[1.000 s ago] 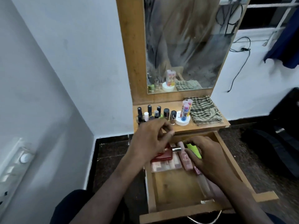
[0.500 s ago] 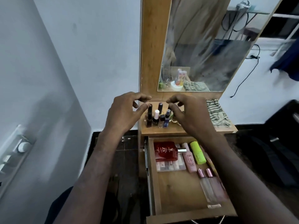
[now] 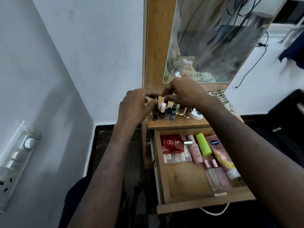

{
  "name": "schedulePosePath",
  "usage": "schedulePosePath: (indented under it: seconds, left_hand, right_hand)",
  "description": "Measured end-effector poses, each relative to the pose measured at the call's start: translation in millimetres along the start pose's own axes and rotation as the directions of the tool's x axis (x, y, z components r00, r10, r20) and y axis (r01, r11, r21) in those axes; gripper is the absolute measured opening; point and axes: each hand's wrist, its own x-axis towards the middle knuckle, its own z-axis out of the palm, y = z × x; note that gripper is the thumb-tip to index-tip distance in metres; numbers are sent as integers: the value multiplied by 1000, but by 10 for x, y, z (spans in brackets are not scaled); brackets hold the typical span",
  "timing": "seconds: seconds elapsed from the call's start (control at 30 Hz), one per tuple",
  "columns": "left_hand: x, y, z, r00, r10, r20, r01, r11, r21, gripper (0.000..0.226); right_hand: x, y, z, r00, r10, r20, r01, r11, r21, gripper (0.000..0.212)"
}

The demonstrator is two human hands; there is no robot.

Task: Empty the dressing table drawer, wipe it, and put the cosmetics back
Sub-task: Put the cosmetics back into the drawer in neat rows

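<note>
The wooden drawer (image 3: 162,170) stands pulled out. In it lie a red perfume bottle (image 3: 171,143), a pale palette (image 3: 177,157), a pink tube (image 3: 195,151), a lime green tube (image 3: 203,143), a pink Vaseline tube (image 3: 220,155) and two clear bottles with pink caps (image 3: 213,175). Above, a row of nail polish bottles (image 3: 166,112) stands on the table top. My left hand (image 3: 136,106) pinches a dark cap at the row's left end. My right hand (image 3: 182,92) hovers over the row with fingertips drawn together; whether it grips a cap is unclear.
A white round jar (image 3: 197,115) and a checked cloth (image 3: 220,96) sit on the table top (image 3: 177,124) under the mirror (image 3: 213,38). A switch panel (image 3: 14,162) is on the left wall. A black bag (image 3: 287,120) lies right of the table. A white cord (image 3: 213,212) hangs under the drawer front.
Both hands rose out of the drawer to the nail polish row on the table top. My left fingers have closed on a dark cap. The view moved closer and to the left.
</note>
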Motion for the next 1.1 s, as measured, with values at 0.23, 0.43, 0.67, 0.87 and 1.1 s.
schedulePosePath:
  seconds: [0.23, 0.43, 0.67, 0.87, 1.1]
  left_hand:
    - [-12, 61, 14, 999, -36, -18, 36, 999, 9, 21]
    - [22, 60, 38, 989, -25, -146, 29, 999, 31, 18]
    - [45, 133, -61, 961, -4, -275, -11, 998, -54, 20]
    - [-116, 258, -254, 977, 21, -214, -41, 995, -88, 24]
    - [-576, 424, -270, 986, 82, -147, -87, 996, -23, 22]
  right_hand:
    - [49, 0, 100, 999, 30, -13, -30, 1000, -1, 16]
    - [66, 33, 87, 994, 37, -101, -37, 999, 8, 15]
    - [-1, 42, -112, 933, -13, -359, 3, 1000, -28, 15]
    - [-384, -57, -375, 901, -17, -435, 35, 999, 35, 15]
    - [-1014, -47, -221, 911, 49, -409, 10, 990, 141, 20]
